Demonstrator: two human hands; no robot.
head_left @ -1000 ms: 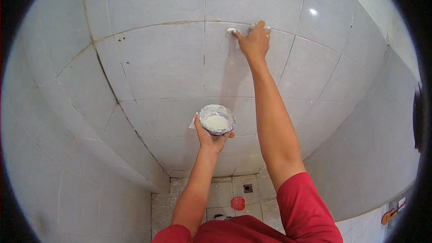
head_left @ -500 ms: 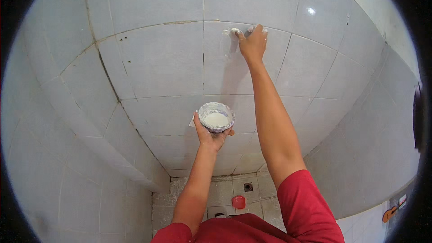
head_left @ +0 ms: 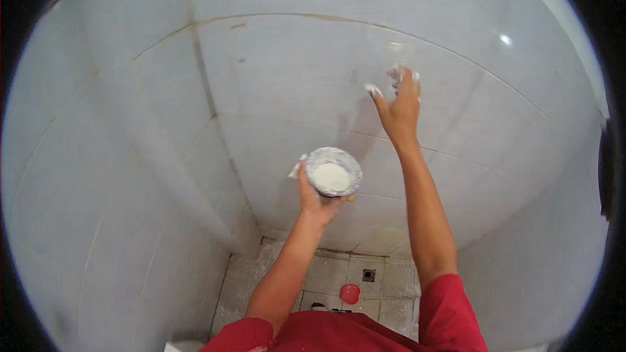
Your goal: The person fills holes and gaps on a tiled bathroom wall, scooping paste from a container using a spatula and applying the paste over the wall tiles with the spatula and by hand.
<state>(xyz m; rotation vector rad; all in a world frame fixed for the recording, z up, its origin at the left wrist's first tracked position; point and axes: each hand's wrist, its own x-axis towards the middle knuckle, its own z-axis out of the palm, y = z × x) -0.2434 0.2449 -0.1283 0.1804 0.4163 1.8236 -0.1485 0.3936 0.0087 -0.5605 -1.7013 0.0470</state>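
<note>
My left hand (head_left: 316, 199) is closed round a plastic bowl (head_left: 331, 173) of white paste, its rim crusted white; a white flat piece (head_left: 295, 169) sticks out at the bowl's left, beside my thumb. My right hand (head_left: 401, 107) is raised at the grey tiled wall (head_left: 287, 72), open, thumb spread from the fingers, with white paste on the fingertips. Motion blurs the fingertips, and I cannot tell whether they touch the tiles. A pale smear (head_left: 394, 47) is on the wall above them.
Tiled side walls (head_left: 98, 189) close in at left and right, with a corner step at left. On the tiled floor (head_left: 323, 274) below are a square drain (head_left: 368, 275) and a red plastic item (head_left: 350, 294). A dark object (head_left: 606, 169) is at the right edge.
My right hand has moved down and right in the picture, its thumb now further from the fingers. The bowl has shifted slightly right. The whole view has shifted and become blurred.
</note>
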